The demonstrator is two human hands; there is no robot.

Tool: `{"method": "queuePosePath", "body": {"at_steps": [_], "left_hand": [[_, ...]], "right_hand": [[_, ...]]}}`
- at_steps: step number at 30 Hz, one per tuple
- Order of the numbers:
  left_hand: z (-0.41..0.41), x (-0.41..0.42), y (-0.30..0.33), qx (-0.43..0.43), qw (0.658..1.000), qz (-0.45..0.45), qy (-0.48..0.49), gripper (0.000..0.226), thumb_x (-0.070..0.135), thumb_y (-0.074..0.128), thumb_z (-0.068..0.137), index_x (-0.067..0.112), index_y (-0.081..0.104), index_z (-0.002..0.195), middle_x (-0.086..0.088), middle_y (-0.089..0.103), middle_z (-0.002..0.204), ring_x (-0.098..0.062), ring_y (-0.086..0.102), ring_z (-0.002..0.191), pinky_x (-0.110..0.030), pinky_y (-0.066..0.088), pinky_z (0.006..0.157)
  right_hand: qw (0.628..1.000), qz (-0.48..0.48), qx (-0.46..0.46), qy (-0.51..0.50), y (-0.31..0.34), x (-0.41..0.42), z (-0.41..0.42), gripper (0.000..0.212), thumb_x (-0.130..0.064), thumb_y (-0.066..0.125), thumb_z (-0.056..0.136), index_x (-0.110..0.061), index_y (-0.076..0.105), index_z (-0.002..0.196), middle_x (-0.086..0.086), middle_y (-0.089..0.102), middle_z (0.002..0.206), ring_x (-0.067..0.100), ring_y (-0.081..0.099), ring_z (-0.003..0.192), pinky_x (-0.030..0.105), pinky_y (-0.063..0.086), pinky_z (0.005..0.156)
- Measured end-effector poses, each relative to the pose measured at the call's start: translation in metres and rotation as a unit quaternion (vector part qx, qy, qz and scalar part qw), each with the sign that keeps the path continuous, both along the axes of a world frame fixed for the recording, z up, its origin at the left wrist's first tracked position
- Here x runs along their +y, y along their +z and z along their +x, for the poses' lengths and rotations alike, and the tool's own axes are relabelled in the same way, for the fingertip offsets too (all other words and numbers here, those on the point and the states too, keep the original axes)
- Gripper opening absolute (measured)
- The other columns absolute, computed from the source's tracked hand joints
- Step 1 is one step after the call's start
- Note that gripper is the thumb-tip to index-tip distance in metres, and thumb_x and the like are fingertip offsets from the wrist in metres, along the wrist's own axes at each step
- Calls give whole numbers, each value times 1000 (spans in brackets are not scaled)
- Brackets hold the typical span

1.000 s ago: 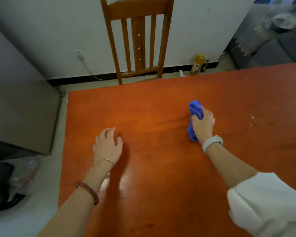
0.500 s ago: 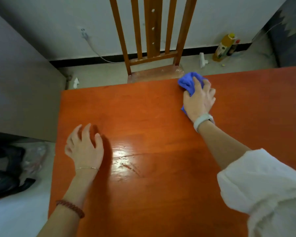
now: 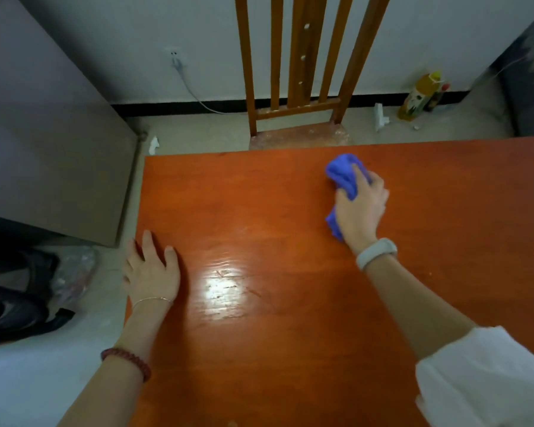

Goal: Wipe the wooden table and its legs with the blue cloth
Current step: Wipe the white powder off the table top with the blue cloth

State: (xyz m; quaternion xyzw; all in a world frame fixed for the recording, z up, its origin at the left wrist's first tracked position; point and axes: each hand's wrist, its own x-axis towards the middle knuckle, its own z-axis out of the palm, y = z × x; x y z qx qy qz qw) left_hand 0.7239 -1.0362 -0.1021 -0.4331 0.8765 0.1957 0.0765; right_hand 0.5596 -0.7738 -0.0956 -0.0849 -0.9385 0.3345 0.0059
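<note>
Bunched blue cloth (image 3: 344, 177) pressed onto the glossy orange-brown wooden counter (image 3: 275, 229) near its far edge, gripped under the closed right hand (image 3: 360, 211), left hand (image 3: 151, 272) laid open and flat at the counter's left edge, slatted wooden chair (image 3: 299, 72) seen beyond the far edge.

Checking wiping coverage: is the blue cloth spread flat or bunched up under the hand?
Bunched up. The blue cloth bulges in a crumpled wad ahead of the right hand pressing it onto the orange wooden table.
</note>
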Motion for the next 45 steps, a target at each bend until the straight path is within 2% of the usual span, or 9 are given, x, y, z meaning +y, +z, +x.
{"method": "queuePosePath", "body": {"at_steps": [3, 7, 15, 19, 24, 30, 37, 42, 45], "left_hand": [[2, -2, -2, 11, 1000, 3, -5, 54, 37, 30, 96, 21, 14, 146, -12, 9, 154, -35, 15, 138, -51, 13, 110], [4, -4, -1, 24, 1000, 8, -6, 53, 35, 31, 97, 21, 17, 146, -11, 11, 153, -34, 16, 137, -50, 14, 111], [5, -7, -5, 39, 999, 13, 2, 52, 36, 33, 96, 24, 19, 145, -7, 14, 153, -31, 19, 137, -45, 15, 111], [5, -8, -5, 52, 998, 29, 11, 51, 36, 34, 96, 25, 20, 144, -3, 13, 153, -27, 19, 138, -45, 15, 111], [7, -11, -4, 45, 999, 26, 0, 50, 36, 32, 96, 25, 21, 144, -4, 15, 153, -29, 21, 136, -48, 15, 112], [12, -19, 0, 54, 997, 55, -31, 51, 37, 30, 97, 25, 20, 145, -6, 14, 153, -29, 18, 137, -43, 15, 112], [34, -55, -3, 112, 980, 120, -113, 49, 33, 34, 97, 24, 24, 144, -4, 21, 151, -21, 26, 136, -32, 22, 110], [53, -81, -6, 141, 959, 204, -138, 50, 30, 38, 96, 24, 24, 143, -4, 42, 138, -18, 52, 108, -29, 40, 95], [73, -101, -11, 173, 951, 233, -104, 46, 28, 40, 96, 24, 31, 141, -2, 49, 132, -11, 52, 94, -25, 43, 84]], "right_hand": [[994, 58, -13, -96, -4, 10, -28, 51, -24, 47, 91, -22, 34, 140, 10, 28, 145, 32, 33, 123, 44, 29, 102], [991, 93, -19, -95, -8, -37, -55, 53, -26, 44, 91, -24, 30, 142, 9, 23, 147, 32, 33, 121, 42, 29, 99], [963, 141, 31, 229, -14, -171, -33, 58, -29, 50, 87, -26, 31, 141, 6, 27, 146, 32, 33, 121, 40, 31, 92], [905, 13, 14, 425, -5, -198, -2, 52, -21, 53, 86, -25, 42, 137, 4, 37, 140, 29, 36, 119, 39, 32, 95], [965, -99, 37, 241, 9, -132, 7, 47, -19, 55, 86, -21, 47, 132, 6, 40, 138, 25, 36, 123, 39, 31, 105], [997, 51, -13, -51, -4, -63, 54, 52, -19, 52, 89, -18, 38, 139, 14, 30, 143, 35, 33, 121, 44, 30, 97], [989, 134, -43, -44, -11, -166, 83, 61, -27, 48, 89, -23, 23, 145, 11, 21, 149, 35, 32, 120, 43, 29, 94], [991, 125, -8, 51, -12, -244, 53, 56, -31, 47, 90, -28, 28, 142, 8, 24, 147, 32, 33, 121, 42, 30, 95], [975, 131, 20, 180, -15, -284, 42, 52, -32, 47, 89, -30, 34, 140, 3, 26, 147, 30, 33, 121, 39, 30, 96]]}}
